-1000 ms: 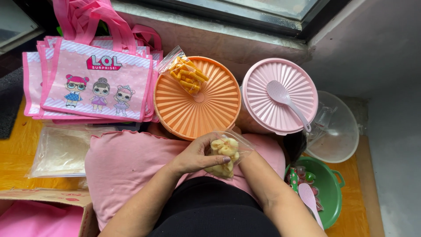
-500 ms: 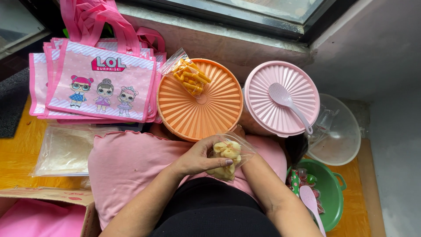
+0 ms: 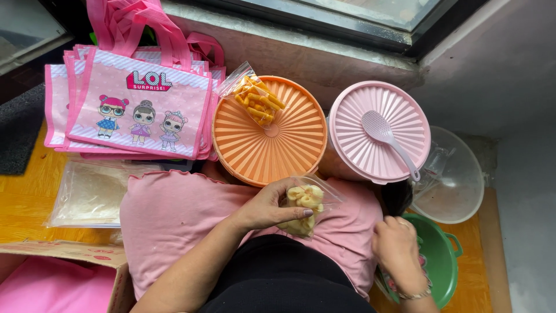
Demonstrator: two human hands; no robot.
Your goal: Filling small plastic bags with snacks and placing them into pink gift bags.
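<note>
A long grey concrete window ledge (image 3: 301,43) runs across the top, under a window with a dark frame (image 3: 347,14). Soft daylight comes in through the glass. On the right stands a plain grey wall (image 3: 509,87). Below is a yellow wooden floor (image 3: 23,197), shiny and smooth. A dark grey mat (image 3: 20,127) lies on it at the left edge.

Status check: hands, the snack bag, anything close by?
Left hand holds snack bag over lap. Right hand at green bowl, grip hidden. Orange lid just beyond bag.
</note>
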